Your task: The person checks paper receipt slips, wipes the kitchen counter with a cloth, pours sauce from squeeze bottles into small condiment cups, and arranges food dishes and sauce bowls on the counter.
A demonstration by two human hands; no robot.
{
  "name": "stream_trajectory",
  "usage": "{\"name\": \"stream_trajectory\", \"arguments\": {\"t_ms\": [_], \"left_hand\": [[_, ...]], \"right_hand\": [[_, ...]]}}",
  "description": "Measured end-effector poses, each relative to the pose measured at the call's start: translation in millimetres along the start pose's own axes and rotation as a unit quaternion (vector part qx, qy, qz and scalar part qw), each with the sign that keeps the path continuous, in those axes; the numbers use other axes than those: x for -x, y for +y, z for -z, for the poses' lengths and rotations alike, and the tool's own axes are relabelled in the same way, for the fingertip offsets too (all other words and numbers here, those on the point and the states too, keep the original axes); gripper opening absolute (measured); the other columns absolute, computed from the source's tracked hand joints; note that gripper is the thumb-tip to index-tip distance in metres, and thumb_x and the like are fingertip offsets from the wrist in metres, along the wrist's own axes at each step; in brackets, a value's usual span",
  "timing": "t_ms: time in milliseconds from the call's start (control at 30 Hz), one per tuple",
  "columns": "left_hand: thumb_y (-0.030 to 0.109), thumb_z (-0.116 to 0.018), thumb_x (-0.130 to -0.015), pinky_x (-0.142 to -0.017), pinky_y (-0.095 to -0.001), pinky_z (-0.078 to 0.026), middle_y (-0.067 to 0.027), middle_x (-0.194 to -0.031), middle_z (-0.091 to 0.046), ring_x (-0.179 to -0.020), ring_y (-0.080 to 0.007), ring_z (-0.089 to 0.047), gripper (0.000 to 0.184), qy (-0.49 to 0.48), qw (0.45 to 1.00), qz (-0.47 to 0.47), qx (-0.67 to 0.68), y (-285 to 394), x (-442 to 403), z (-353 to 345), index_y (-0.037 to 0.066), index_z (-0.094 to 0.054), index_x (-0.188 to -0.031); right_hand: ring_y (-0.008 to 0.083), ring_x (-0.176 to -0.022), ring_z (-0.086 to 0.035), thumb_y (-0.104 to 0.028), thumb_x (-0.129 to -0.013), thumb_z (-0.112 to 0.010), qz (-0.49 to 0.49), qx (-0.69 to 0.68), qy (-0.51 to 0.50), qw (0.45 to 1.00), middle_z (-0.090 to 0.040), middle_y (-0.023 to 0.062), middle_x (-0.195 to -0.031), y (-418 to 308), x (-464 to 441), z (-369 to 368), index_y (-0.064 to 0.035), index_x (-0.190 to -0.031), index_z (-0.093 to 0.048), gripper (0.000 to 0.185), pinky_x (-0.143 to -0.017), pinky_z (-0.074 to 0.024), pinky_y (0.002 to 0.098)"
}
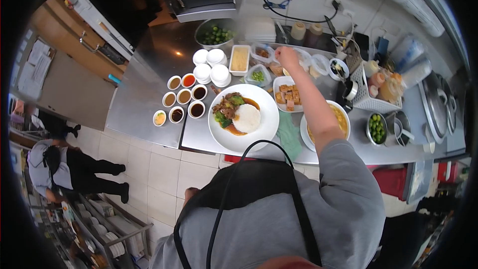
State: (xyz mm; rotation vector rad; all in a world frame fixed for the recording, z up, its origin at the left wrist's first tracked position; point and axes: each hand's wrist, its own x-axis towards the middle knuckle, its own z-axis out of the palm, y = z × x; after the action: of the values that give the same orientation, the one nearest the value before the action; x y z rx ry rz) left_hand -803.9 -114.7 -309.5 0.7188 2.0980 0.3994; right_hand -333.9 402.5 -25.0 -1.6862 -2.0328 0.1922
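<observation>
Altogether, right hand [287, 57], one plate [269, 130], eight cups [184, 103]

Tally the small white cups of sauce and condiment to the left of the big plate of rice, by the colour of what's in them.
Near-black sauce cups: 3
Brown sauce cups: 3
Orange-red sauce cup: 1
Yellowish condiment cup: 1
Total: 8
</observation>
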Motion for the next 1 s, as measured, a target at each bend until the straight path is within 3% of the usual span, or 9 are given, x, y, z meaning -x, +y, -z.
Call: {"name": "stream_trajectory", "arguments": {"t_ms": [133,200,367,500,700,800,867,900,1000], "left_hand": [[0.009,-0.062,-0.063,-0.065,-0.0306,-0.047,-0.0129,-0.075,-0.063,-0.073,-0.0211,-0.060,0.014,0.019,1.000,0.003,0.005,-39.9,13.3,-5.8,-0.001,-0.064,-0.073],[0.009,-0.063,-0.063,-0.065,-0.0306,-0.047,-0.0128,-0.075,-0.063,-0.072,-0.0211,-0.060,0.014,0.029,0.999,0.022,0.004,-44.3,25.3,-6.3,-0.001,-0.064,-0.073],[0.010,-0.063,-0.063,-0.064,-0.0306,-0.047,-0.0127,-0.074,-0.063,-0.072,-0.0209,-0.060,0.015,0.042,0.998,0.052,0.014,-48.0,43.5,-7.2,-0.001,-0.064,-0.073],[0.010,-0.064,-0.063,-0.064,-0.0307,-0.046,-0.0126,-0.074,-0.063,-0.071,-0.0208,-0.060,0.015,0.046,0.997,0.056,0.021,-44.2,45.1,-7.6,-0.001,-0.064,-0.074],[0.011,-0.064,-0.063,-0.064,-0.0307,-0.046,-0.0125,-0.074,-0.063,-0.071,-0.0206,-0.060,0.016,0.038,0.998,0.045,0.030,-30.6,32.4,-10.5,-0.001,-0.064,-0.074],[0.011,-0.064,-0.063,-0.064,-0.0307,-0.046,-0.0124,-0.074,-0.063,-0.071,-0.0205,-0.060,0.016,0.028,0.998,0.027,0.039,-21.1,22.8,-14.0,-0.001,-0.064,-0.074],[0.012,-0.065,-0.063,-0.063,-0.0307,-0.046,-0.0122,-0.073,-0.063,-0.069,-0.0203,-0.060,0.017,0.019,0.999,-0.006,0.030,-12.6,20.9,-14.2,-0.001,-0.064,-0.075],[0.013,-0.066,-0.063,-0.062,-0.0306,-0.046,-0.0118,-0.073,-0.063,-0.068,-0.0198,-0.060,0.017,0.020,0.999,-0.027,-0.015,0.5,23.3,-10.0,0.000,-0.065,-0.075],[0.013,-0.066,-0.064,-0.062,-0.0304,-0.046,-0.0111,-0.072,-0.064,-0.066,-0.0185,-0.059,0.017,0.026,0.999,0.026,0.023,-1.2,14.2,-15.5,0.000,-0.065,-0.075]], "right_hand": [[0.0301,-0.071,-0.059,-0.012,-0.068,-0.054,-0.006,0.020,0.000,1.000,-0.061,0.0149,-0.071,4.4,-48.7,-58.7,-0.0112,-0.069,-0.065,0.011,-0.066,-0.0484,0.0389],[0.0297,-0.071,-0.060,-0.012,-0.067,-0.055,0.065,0.060,-0.030,0.996,-0.061,0.0148,-0.071,4.3,-63.4,-78.8,-0.0125,-0.069,-0.066,0.011,-0.067,-0.0488,0.0381],[0.0278,-0.087,-0.059,-0.012,-0.073,-0.051,0.041,0.150,-0.162,0.975,-0.060,0.0138,-0.093,-15.7,-66.7,-72.7,-0.0062,-0.087,-0.063,0.019,-0.073,-0.0477,0.0389],[0.0266,-0.088,-0.058,-0.014,-0.073,-0.051,0.004,0.145,-0.125,0.981,-0.061,0.0126,-0.093,-15.9,-70.7,-71.6,-0.0104,-0.086,-0.064,0.018,-0.075,-0.0473,0.0374],[0.0252,-0.081,-0.060,-0.016,-0.069,-0.054,0.079,0.165,-0.138,0.973,-0.063,0.0073,-0.085,-7.3,-71.0,-91.6,-0.0172,-0.077,-0.066,0.014,-0.071,-0.0483,0.0358],[0.0250,-0.079,-0.060,-0.016,-0.066,-0.059,0.046,0.138,-0.125,0.981,-0.063,0.0074,-0.080,-2.4,-73.0,-87.2,-0.0153,-0.074,-0.066,0.011,-0.070,-0.0483,0.0350],[0.0245,-0.076,-0.060,-0.013,-0.061,-0.066,0.000,-0.007,-0.089,0.996,-0.063,0.0080,-0.078,-0.5,-71.3,-69.9,-0.0142,-0.072,-0.066,0.012,-0.069,-0.0479,0.0333],[0.0245,-0.076,-0.060,-0.013,-0.061,-0.066,-0.001,-0.006,-0.091,0.996,-0.063,0.0080,-0.078,-0.6,-69.9,-64.4,-0.0142,-0.072,-0.066,0.012,-0.069,-0.0479,0.0333],[0.0245,-0.078,-0.060,-0.011,-0.061,-0.066,-0.047,-0.096,-0.094,0.990,-0.063,0.0083,-0.082,4.2,-72.0,-57.9,-0.0151,-0.072,-0.067,0.012,-0.071,-0.0471,0.0338]]}}
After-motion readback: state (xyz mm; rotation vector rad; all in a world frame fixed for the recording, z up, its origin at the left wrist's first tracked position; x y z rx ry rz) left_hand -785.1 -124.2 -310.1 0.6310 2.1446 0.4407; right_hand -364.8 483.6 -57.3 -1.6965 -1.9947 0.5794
